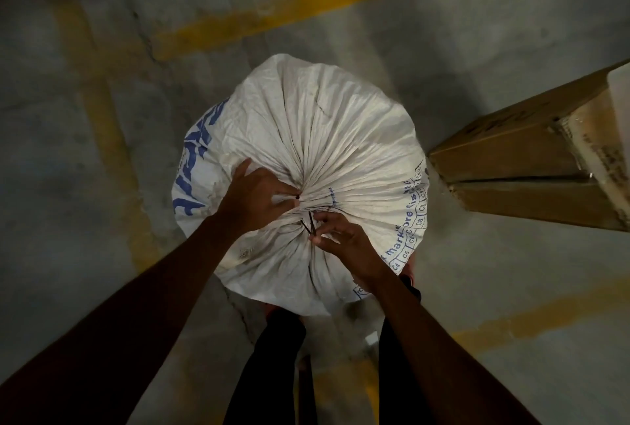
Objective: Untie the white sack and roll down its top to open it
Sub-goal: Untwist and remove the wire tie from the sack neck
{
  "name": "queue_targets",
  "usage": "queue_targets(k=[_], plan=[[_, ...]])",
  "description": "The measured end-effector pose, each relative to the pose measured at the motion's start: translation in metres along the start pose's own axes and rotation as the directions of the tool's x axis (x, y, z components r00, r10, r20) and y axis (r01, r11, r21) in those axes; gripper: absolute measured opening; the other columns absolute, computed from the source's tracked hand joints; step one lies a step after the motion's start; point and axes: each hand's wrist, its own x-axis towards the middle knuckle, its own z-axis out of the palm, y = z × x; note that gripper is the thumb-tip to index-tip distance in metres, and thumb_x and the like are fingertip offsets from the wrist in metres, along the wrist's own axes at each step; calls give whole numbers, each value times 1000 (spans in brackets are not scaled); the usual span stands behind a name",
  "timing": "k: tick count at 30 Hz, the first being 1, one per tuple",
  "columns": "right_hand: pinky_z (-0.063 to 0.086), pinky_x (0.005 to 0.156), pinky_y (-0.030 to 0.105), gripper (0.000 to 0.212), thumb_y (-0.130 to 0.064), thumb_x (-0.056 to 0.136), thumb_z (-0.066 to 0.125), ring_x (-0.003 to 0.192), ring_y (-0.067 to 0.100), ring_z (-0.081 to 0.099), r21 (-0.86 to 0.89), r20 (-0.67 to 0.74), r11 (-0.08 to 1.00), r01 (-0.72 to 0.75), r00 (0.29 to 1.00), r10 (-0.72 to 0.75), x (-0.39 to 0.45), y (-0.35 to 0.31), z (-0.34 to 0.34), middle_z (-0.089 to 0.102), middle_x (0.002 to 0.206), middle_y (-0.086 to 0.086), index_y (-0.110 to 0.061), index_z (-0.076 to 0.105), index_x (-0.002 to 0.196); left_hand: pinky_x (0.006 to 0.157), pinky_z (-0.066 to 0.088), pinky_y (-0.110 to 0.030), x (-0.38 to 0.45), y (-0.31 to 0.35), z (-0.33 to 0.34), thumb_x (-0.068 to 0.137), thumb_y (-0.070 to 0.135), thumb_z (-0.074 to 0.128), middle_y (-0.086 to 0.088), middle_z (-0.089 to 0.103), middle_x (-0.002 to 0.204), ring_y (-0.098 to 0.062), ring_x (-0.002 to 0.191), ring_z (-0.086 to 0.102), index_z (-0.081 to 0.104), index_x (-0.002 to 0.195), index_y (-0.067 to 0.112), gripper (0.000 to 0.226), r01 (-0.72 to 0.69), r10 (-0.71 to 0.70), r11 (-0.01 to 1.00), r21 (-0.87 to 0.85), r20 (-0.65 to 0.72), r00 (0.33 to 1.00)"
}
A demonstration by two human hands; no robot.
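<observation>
A full white woven sack (pixel 327 124) with blue print stands upright on the floor in front of me. Its top is gathered into a tight bunch of pleats at the centre, bound by a thin dark tie (pixel 309 223). My left hand (pixel 257 198) grips the gathered neck from the left, thumb spread out over the fabric. My right hand (pixel 335 240) is just below the knot, fingertips pinching the loose dark ends of the tie. The neck itself is mostly hidden under my left hand.
A long brown cardboard box (pixel 531 165) stands close on the right of the sack. The floor is grey concrete with yellow painted lines (pixel 300 5). My legs in dark trousers (pixel 269 366) are right behind the sack.
</observation>
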Motion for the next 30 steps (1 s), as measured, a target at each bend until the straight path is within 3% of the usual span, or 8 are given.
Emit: queue_targets(k=[4, 8, 12, 14, 17, 20, 23, 30], plan=[[41, 121, 47, 16, 2, 81, 83, 134, 18, 58, -18, -26, 998, 55, 998, -56, -2, 2, -2, 66, 129, 15, -11, 81, 89, 123, 17, -54, 7, 14, -4, 87, 63, 60, 8, 80, 88, -15, 102, 72, 84, 94, 34, 38, 53, -59, 997, -48, -117, 991], [48, 113, 36, 20, -3, 84, 81, 123, 22, 64, -105, -35, 990, 91, 995, -95, -7, -4, -4, 70, 120, 8, -6, 82, 104, 122, 23, -54, 12, 20, -10, 93, 52, 61, 9, 80, 85, -15, 91, 74, 81, 90, 30, 31, 22, -35, 998, -62, -225, 974], [62, 75, 43, 16, -2, 97, 65, 89, 24, 74, 6, -240, 995, 99, 966, -95, -4, -28, -5, 78, 99, 20, -5, 79, 104, 118, 34, -53, 14, 25, -29, 98, 39, 64, 6, 80, 87, -15, 86, 75, 80, 91, 22, 24, -55, 39, 998, -30, -393, 919], [60, 59, 39, 19, -3, 99, 59, 72, 21, 72, -69, -350, 990, 122, 926, -139, 12, -41, 0, 78, 91, 17, -5, 77, 100, 114, 38, -55, 17, 30, -42, 100, 34, 66, 3, 82, 90, -17, 87, 76, 80, 93, 18, 22, -90, 72, 996, -15, -471, 879], [64, 68, 42, 21, -17, 96, 61, 76, 22, 76, -199, -384, 969, 148, 898, -216, 43, -59, 12, 80, 94, 7, -14, 78, 108, 113, 39, -53, 26, 35, -62, 100, 29, 70, 1, 82, 95, -17, 90, 77, 80, 96, 16, 17, -89, 69, 996, -13, -527, 847], [58, 87, 36, 24, -23, 95, 71, 95, 22, 73, -409, -250, 901, 141, 933, -260, 69, -71, 20, 75, 107, 11, -12, 77, 116, 113, 40, -54, 36, 39, -79, 101, 29, 70, 1, 82, 98, -18, 93, 76, 80, 96, 16, 17, -44, 14, 998, -40, -562, 827], [45, 85, 22, 13, -20, 89, 78, 102, 22, 68, -533, -123, 839, 107, 972, -202, 79, -76, 23, 69, 103, 8, -12, 82, 99, 111, 40, -51, 44, 46, -94, 101, 29, 69, 3, 82, 100, -17, 94, 75, 80, 97, 16, 18, 2, -73, 992, -126, -563, 823], [47, 70, 11, 5, -3, 91, 71, 73, 3, 71, -237, -125, 955, 180, 969, -213, 38, -91, 10, 79, 80, 10, -5, 74, 95, 97, 51, -63, 55, 43, -97, 102, 35, 67, 7, 81, 101, -14, 97, 76, 79, 97, 18, 21, 63, -227, 950, -307, -533, 815]])
